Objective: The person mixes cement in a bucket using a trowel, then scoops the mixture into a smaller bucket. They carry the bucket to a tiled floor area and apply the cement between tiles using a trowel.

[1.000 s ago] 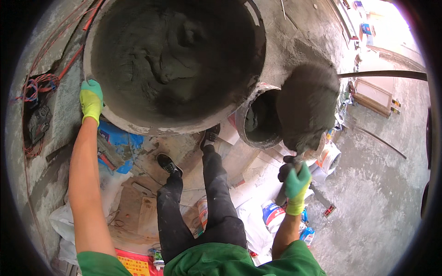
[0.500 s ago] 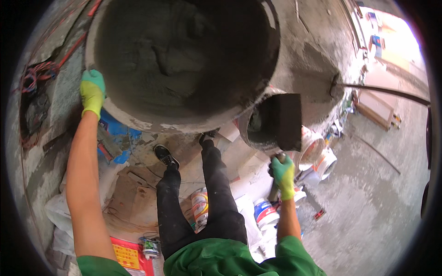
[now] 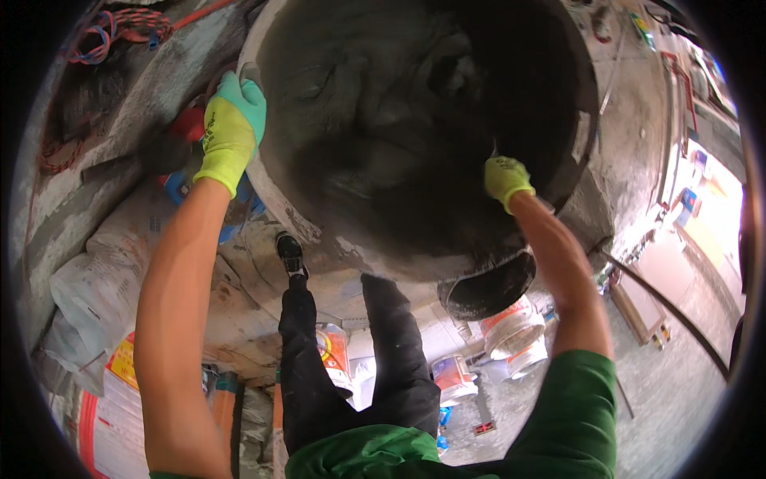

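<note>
A large round tub of wet grey mortar fills the upper middle of the view. My left hand, in a yellow-green glove, is closed over the tub's left rim. Inside the tub, toward its right side, my right hand is a gloved fist over the mortar. It grips the handle of a square-bladed trowel, whose blade is lost in the dark mortar and shadow. Just below the tub's front right edge is a black bucket.
White buckets stand on the floor right of my legs. Plastic-wrapped sacks lie at left, and coiled red cords at upper left. A long dark rod slants at right. My shoe is near the tub's base.
My right hand and the trowel have moved from beside the black bucket up into the tub. My left hand stays on the rim. The whole view has shifted, with the tub now further right.
</note>
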Tool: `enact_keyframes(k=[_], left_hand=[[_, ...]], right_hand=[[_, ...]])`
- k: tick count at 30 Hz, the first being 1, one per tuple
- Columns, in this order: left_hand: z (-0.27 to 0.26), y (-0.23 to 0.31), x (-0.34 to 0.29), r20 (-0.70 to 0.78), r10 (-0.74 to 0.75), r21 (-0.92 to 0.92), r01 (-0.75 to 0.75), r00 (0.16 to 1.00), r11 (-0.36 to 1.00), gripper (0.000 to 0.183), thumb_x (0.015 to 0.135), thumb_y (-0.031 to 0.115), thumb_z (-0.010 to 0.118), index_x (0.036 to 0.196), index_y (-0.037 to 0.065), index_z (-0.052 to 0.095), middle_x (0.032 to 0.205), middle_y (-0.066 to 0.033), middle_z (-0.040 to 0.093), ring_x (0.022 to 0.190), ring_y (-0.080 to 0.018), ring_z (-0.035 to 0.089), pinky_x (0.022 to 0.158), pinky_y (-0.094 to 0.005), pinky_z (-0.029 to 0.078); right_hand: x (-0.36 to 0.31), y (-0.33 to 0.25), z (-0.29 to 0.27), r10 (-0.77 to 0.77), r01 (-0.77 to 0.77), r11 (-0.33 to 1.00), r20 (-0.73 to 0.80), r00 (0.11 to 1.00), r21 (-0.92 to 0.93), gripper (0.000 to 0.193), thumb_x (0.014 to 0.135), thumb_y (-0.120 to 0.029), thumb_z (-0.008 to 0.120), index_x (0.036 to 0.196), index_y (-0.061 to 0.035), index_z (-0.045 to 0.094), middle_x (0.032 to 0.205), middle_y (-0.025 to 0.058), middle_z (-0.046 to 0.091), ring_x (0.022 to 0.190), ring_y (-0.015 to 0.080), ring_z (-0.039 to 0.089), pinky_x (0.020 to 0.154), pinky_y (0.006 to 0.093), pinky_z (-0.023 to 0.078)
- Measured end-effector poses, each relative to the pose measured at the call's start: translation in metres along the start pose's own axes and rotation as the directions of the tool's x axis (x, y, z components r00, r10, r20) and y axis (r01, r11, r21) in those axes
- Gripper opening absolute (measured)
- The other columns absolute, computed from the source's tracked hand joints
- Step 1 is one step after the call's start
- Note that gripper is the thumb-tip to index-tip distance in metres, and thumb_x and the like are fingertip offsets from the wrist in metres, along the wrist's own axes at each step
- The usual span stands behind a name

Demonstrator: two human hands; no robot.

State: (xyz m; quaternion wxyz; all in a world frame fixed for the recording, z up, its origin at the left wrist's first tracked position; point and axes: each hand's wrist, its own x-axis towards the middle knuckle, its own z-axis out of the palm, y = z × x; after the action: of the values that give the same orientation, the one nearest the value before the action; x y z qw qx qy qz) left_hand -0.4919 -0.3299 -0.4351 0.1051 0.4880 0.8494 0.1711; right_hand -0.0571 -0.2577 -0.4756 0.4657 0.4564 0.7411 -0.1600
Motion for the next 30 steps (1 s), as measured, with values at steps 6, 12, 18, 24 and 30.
enact_keyframes(k=[6,12,18,24,30], left_hand=[[-0.005,0.006,-0.005,0.091,-0.093,-0.034,0.097,0.992,0.995,0.027,0.088,0.020,0.043,0.096,-0.003,0.053,0.084,-0.0321,0.059,0.082,-0.0494,0.057,0.069,-0.0530,0.045],[-0.010,0.005,-0.002,0.128,-0.117,0.040,0.112,0.985,0.993,0.030,0.089,0.022,0.042,0.100,-0.004,0.053,0.087,-0.0321,0.059,0.085,-0.0484,0.057,0.071,-0.0519,0.045],[-0.009,0.004,-0.003,0.130,-0.123,0.080,0.113,0.984,0.990,0.031,0.090,0.022,0.041,0.101,-0.004,0.053,0.090,-0.0321,0.059,0.087,-0.0485,0.057,0.072,-0.0514,0.045],[-0.009,0.005,-0.001,0.134,-0.155,0.106,0.141,0.979,0.984,0.028,0.090,0.022,0.041,0.096,-0.003,0.053,0.088,-0.0328,0.059,0.087,-0.0489,0.057,0.071,-0.0519,0.045],[-0.002,0.000,0.000,0.075,-0.101,0.075,0.095,0.992,0.993,0.029,0.090,0.023,0.043,0.096,-0.002,0.054,0.085,-0.0315,0.060,0.084,-0.0485,0.058,0.068,-0.0526,0.046]], right_hand=[[0.059,-0.096,0.105,-0.408,0.457,0.839,-0.212,0.888,0.297,0.016,0.084,-0.013,0.054,0.087,-0.0069,0.068,0.079,0.0161,0.066,0.073,0.0289,0.066,0.058,0.0387,0.051],[0.075,-0.155,0.096,-0.291,-0.357,-0.873,0.234,0.928,0.332,0.014,0.088,-0.014,0.051,0.078,-0.0069,0.057,0.062,0.0059,0.055,0.053,0.0192,0.052,0.049,0.0334,0.043],[0.076,-0.150,0.075,-0.247,-0.252,-0.913,0.056,0.967,0.320,0.011,0.087,-0.013,0.052,0.087,-0.0043,0.059,0.067,0.0049,0.054,0.053,0.0169,0.050,0.049,0.0311,0.042],[0.063,-0.134,0.025,-0.030,-0.042,-0.825,0.030,0.999,0.563,0.011,0.085,-0.012,0.057,0.082,-0.0021,0.059,0.063,0.0052,0.053,0.050,0.0164,0.050,0.045,0.0302,0.041],[0.041,-0.112,-0.035,0.093,0.104,-0.795,-0.049,0.994,0.597,0.012,0.084,-0.015,0.059,0.088,-0.0043,0.056,0.064,0.0018,0.050,0.051,0.0133,0.049,0.046,0.0276,0.039]])
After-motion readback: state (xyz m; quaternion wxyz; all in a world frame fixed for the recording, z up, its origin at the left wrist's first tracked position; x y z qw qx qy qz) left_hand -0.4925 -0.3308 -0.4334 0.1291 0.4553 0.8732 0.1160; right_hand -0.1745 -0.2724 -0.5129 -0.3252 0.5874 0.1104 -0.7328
